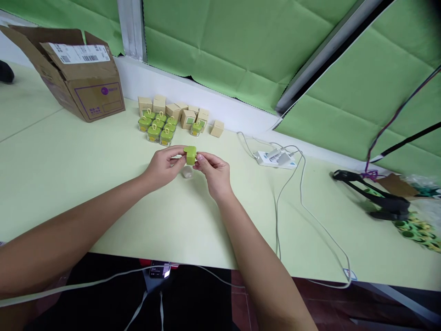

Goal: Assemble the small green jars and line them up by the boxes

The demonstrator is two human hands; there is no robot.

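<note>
Both my hands meet above the middle of the pale green table [69, 161]. Between them is a small green square lid [190, 155]. My left hand [164, 165] pinches its left side and my right hand [212, 170] pinches its right side. A small clear jar [187, 172] stands on the table just under the lid, partly hidden by my fingers. Behind them stands a cluster of several small green-lidded jars [157, 126] and several small tan boxes [179, 110].
An open cardboard carton [79, 73] lies at the back left. A white power strip [275, 158] with cables [303, 202] sits to the right. A black clamp stand [375, 197] and patterned packets [418, 230] lie at the far right. A green backdrop hangs behind.
</note>
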